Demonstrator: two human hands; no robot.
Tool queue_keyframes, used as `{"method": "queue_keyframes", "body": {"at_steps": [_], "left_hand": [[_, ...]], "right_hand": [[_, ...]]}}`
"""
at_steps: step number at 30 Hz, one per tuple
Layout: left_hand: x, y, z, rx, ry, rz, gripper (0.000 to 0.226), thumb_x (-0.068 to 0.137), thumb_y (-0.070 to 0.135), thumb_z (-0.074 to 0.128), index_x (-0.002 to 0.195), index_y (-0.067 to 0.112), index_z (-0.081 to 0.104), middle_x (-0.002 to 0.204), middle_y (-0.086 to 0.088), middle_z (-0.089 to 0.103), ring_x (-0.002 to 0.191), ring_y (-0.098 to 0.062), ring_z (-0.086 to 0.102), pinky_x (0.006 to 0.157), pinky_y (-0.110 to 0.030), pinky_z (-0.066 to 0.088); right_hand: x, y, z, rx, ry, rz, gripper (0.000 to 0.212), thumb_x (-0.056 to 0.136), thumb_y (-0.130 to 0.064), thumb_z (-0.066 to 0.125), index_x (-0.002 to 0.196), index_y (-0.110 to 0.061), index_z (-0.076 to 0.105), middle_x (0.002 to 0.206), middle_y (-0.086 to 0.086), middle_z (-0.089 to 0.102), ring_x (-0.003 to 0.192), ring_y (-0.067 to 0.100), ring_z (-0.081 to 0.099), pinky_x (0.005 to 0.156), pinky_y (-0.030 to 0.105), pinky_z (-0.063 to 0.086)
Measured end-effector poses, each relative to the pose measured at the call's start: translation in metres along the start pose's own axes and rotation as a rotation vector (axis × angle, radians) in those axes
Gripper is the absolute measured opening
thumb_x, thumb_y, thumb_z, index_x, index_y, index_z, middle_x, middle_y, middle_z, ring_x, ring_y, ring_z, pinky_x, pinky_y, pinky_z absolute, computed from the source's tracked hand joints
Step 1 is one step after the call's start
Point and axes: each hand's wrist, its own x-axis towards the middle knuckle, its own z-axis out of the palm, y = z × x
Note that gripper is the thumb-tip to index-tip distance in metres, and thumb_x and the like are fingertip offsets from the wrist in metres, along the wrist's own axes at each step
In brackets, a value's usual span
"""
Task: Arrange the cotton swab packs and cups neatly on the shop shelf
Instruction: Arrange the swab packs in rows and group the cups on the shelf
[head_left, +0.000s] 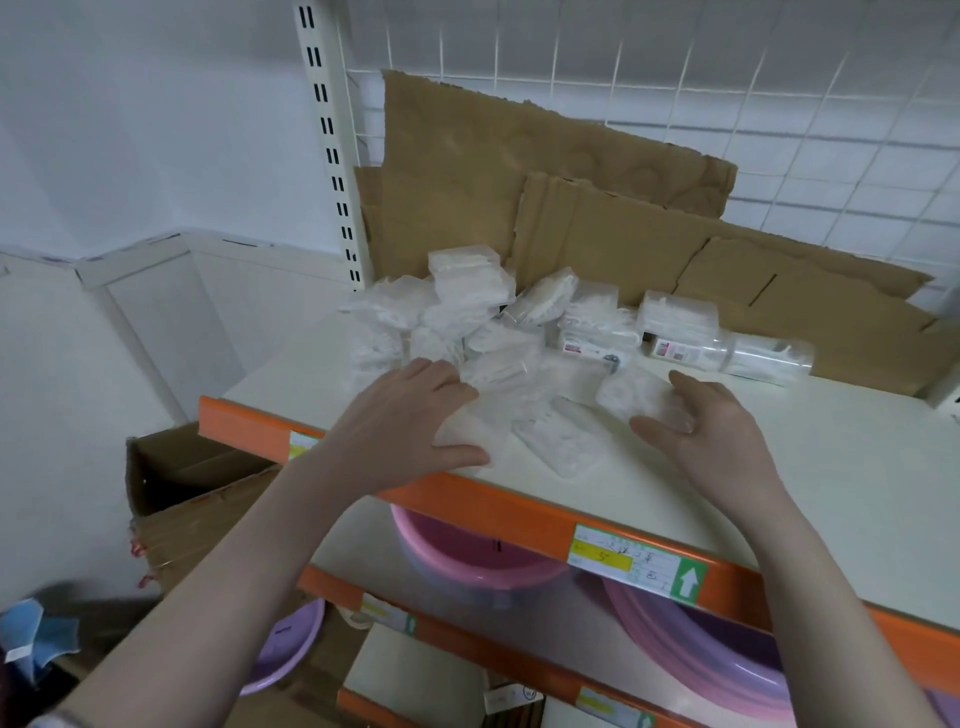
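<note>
Sorting loose clear-plastic cotton swab packs (483, 332) on white laminate shop shelf (810, 467).

Left hand (410, 421) flat on a crinkly clear pack at shelf front, fingers straight and slightly spread; right hand (706, 421) curled around small clear round-shaped pack (636, 397), thumb under, fingers over. Heap behind: slippery film, rigid clear boxes, stacked crookedly against torn brown cardboard sheets (597, 218). Risk: sliding packs off orange front edge (519, 506), or toppling the heap by nudging glossy wrappers.
</note>
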Motion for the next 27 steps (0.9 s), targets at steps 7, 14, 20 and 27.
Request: {"method": "queue_keyframes", "body": {"at_steps": [7, 14, 20, 27], "left_hand": [[0.002, 0.003, 0.0, -0.052, -0.079, -0.061, 0.086, 0.064, 0.078, 0.034, 0.124, 0.021, 0.055, 0.114, 0.005, 0.052, 0.106, -0.014, 0.047, 0.089, -0.028, 0.038], [0.007, 0.022, -0.006, -0.112, 0.003, -0.083, 0.079, 0.056, 0.079, 0.041, 0.11, 0.023, 0.056, 0.107, 0.011, 0.053, 0.101, -0.012, 0.05, 0.082, -0.027, 0.039], [0.026, 0.081, -0.005, -0.178, -0.023, -0.046, 0.079, 0.053, 0.079, 0.04, 0.111, 0.028, 0.053, 0.106, 0.015, 0.057, 0.101, -0.009, 0.053, 0.08, -0.024, 0.036], [0.058, 0.189, 0.019, -0.222, -0.026, -0.014, 0.088, 0.056, 0.079, 0.038, 0.123, 0.025, 0.055, 0.113, 0.008, 0.06, 0.105, -0.013, 0.055, 0.087, -0.027, 0.04]], "right_hand": [[-0.016, 0.014, -0.001, -0.006, 0.018, 0.053, 0.066, 0.08, -0.029, 0.07, 0.137, -0.008, 0.046, 0.128, 0.011, 0.051, 0.119, 0.028, 0.048, 0.1, 0.037, 0.037], [-0.034, 0.035, -0.025, -0.042, 0.063, 0.081, 0.065, 0.079, -0.026, 0.071, 0.136, -0.005, 0.047, 0.127, 0.013, 0.053, 0.117, 0.03, 0.05, 0.098, 0.036, 0.037], [-0.057, 0.071, -0.068, -0.061, 0.15, 0.11, 0.064, 0.078, -0.026, 0.073, 0.134, -0.004, 0.049, 0.124, 0.014, 0.054, 0.114, 0.03, 0.051, 0.097, 0.035, 0.037], [-0.096, 0.149, -0.145, -0.114, 0.246, 0.126, 0.064, 0.075, -0.026, 0.075, 0.131, -0.004, 0.052, 0.123, 0.013, 0.055, 0.114, 0.031, 0.052, 0.095, 0.037, 0.039]]}}
